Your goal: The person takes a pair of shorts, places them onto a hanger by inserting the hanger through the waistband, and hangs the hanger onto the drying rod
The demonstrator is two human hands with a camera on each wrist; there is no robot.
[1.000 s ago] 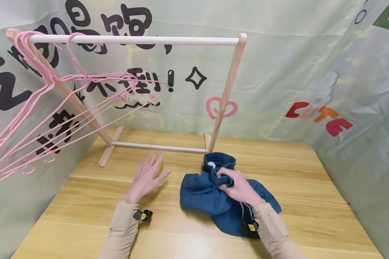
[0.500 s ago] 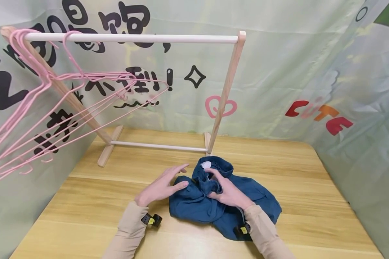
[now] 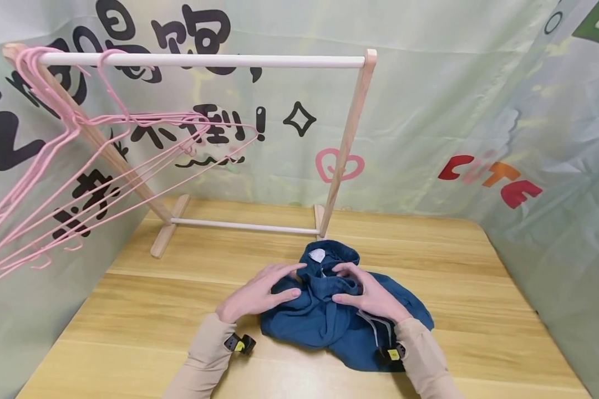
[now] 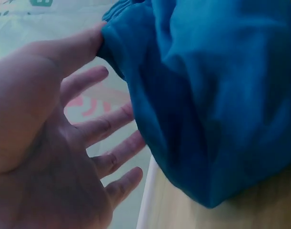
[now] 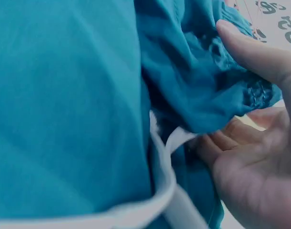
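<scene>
A dark blue pair of drawstring pants (image 3: 319, 316) lies bunched on the table, its gathered waistband toward the back. A white label (image 3: 317, 255) shows inside the waist opening. My left hand (image 3: 262, 293) is at the left side of the cloth, fingers spread, thumb tip right at the fabric edge in the left wrist view. My right hand (image 3: 371, 293) curves loosely about the near fold of the waistband, thumb apart from the fingers. In the right wrist view, the fold lies between thumb and fingers, with a gap at its edge. A pale drawstring (image 5: 171, 176) loops below it.
Behind the pants stands a wooden rack (image 3: 349, 138) with a white top rail (image 3: 229, 61). Several pink hangers (image 3: 105, 119) hang at its left end and reach out over the table's left side. Printed cloth walls (image 3: 429, 111) surround the wooden table (image 3: 459, 288).
My left hand has moved right, from bare table to the pants. My right hand has loosened its grip on the waistband, its thumb and fingers now apart. The waist opening has shifted slightly.
</scene>
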